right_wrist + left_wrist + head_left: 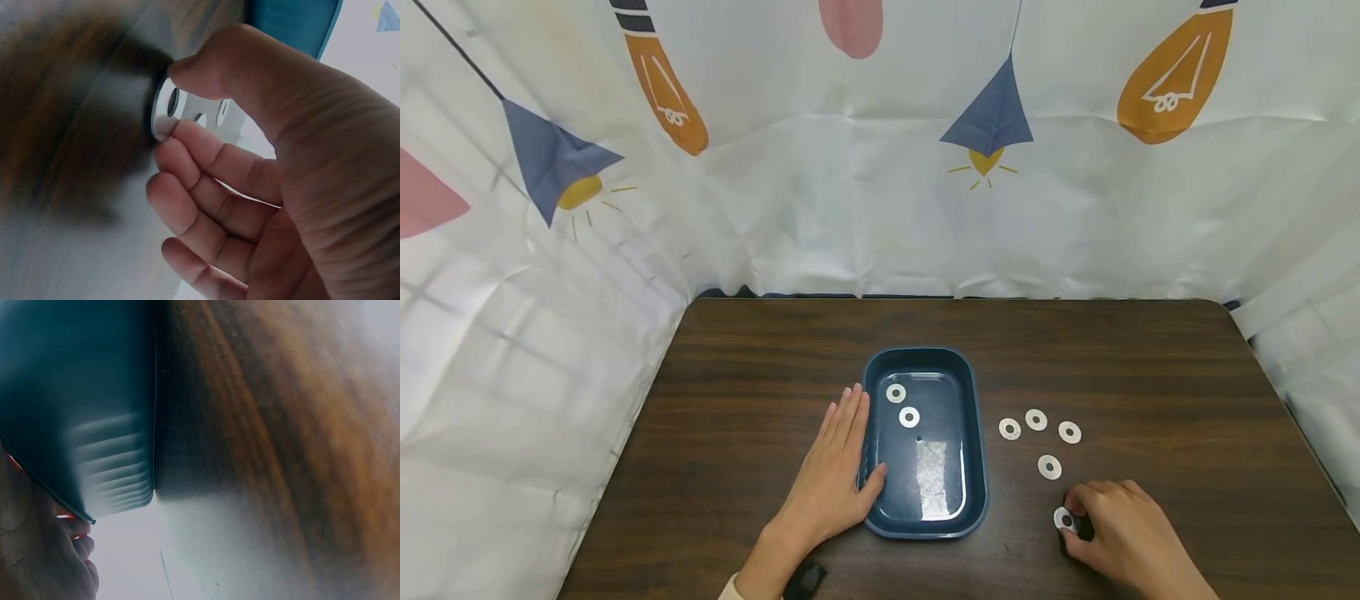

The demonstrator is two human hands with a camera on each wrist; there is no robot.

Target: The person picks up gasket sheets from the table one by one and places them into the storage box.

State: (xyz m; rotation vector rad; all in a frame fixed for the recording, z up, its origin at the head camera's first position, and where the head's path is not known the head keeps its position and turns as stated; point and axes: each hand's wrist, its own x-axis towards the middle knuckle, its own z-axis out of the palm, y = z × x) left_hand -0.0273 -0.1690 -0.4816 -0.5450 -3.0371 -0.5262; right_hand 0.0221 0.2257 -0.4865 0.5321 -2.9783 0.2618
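Note:
My left hand [829, 482] lies along the left side of a dark blue tray [982, 467], its fingers straight and its thumb over the rim. In the left wrist view, the tray's ribbed outer wall [109, 459] rises beside the fingers. Right of the tray, my right hand [1123, 533] pinches a flat white metal washer [1059, 516] between thumb and fingertips. The right wrist view shows this washer [160, 117] tilted on edge, close over the table. Two more washers, one of them at the upper left [889, 393], lie flat inside the tray.
Several loose washers lie on the dark wooden table [760, 367] between the tray and my right hand, the nearest washer [1042, 467] just beyond the fingers. A white curtain [790, 217] with printed lamps hangs behind the table. A black object [805, 577] sits by my left wrist.

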